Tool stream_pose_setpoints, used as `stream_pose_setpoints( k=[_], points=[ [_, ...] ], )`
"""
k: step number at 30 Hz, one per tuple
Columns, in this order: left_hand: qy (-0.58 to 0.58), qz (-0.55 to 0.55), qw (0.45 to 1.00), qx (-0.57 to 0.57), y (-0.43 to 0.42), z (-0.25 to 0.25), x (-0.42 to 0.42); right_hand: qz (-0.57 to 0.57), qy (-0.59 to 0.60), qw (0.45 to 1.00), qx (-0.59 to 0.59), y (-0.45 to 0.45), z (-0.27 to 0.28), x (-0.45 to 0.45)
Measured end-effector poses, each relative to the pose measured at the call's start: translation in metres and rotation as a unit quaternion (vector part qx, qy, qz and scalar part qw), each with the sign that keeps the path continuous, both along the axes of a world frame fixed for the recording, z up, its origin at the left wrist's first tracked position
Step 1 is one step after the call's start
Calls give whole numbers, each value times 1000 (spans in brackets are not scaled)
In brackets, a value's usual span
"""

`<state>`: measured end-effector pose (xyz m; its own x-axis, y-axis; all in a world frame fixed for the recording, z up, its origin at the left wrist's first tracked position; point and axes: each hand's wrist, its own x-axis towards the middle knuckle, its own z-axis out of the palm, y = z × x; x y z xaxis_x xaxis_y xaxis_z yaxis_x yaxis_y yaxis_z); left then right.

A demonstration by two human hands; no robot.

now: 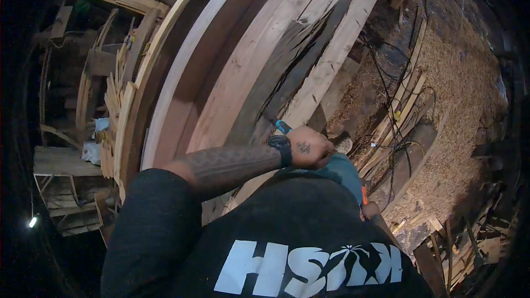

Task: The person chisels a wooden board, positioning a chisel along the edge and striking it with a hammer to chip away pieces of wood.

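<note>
My left hand point(312, 148), a watch on its wrist, is closed in a fist over the timber. From the far side of the fist sticks out a blue-and-black handled tool that looks like a chisel point(282, 127), its grey end against the dark, split grain of a plank point(306, 58). Low by my hip, my right hand point(371, 209) shows only in part behind my shirt, its fingers mostly hidden. Beside it is a bright orange piece point(364, 194), seemingly a tool handle; the rest of that is out of sight.
Long curved timbers point(190, 49) run up the left. Wood shavings point(452, 116) cover the ground to the right, with dark cables point(395, 138) and loose wood strips point(406, 99). A round, dotted pale thing point(343, 144) lies beyond my left fist. Scrap wood point(486, 248) piles at lower right.
</note>
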<state>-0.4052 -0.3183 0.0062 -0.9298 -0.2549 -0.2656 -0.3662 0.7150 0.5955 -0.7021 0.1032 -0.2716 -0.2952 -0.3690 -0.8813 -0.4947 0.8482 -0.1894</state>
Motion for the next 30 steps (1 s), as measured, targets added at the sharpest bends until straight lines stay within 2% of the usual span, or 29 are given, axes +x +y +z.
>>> stream_pose_setpoints(
  k=[3, 5, 8, 11, 14, 18, 21, 23, 26, 27, 28, 29, 30],
  points=[
    [33, 5, 999, -27, 7, -17, -6, 3, -32, 999, 40, -24, 29, 4],
    [45, 11, 998, -40, 11, -13, -10, -26, -37, 998, 45, -5, 5, -2],
    [-1, -11, 999, -41, 12, -23, -17, -2, -36, 999, 38, -31, 49, 8],
    [-56, -24, 997, -50, 10, -11, -24, -20, -36, 999, 10, -18, 41, 7],
    [106, 2, 987, -117, 18, -43, -17, -53, -38, 998, -20, 32, -14, 5],
    [102, 8, 982, -158, 25, -63, -24, -88, -62, 994, 12, 70, -55, 2],
    [92, 9, 978, -190, 29, -74, -28, -25, 12, 998, -59, 97, -79, 4],
    [58, -6, 979, -197, 27, -72, -29, 45, 46, 995, -78, 93, -64, 6],
    [97, -9, 979, -181, 27, -76, -27, 172, 46, 980, -91, 75, 3, 15],
    [183, 8, 960, -214, 27, -73, -23, 176, 43, 978, -103, 75, 3, 12],
    [156, 20, 970, -184, 23, -54, -17, 179, 40, 976, -115, 78, 1, 9],
    [128, 33, 979, -156, 17, -21, -11, 141, 38, 980, -133, 99, -28, 12],
    [99, 45, 986, -127, 12, 7, -1, 159, 42, 977, -135, 104, -41, 13]
  ],
)
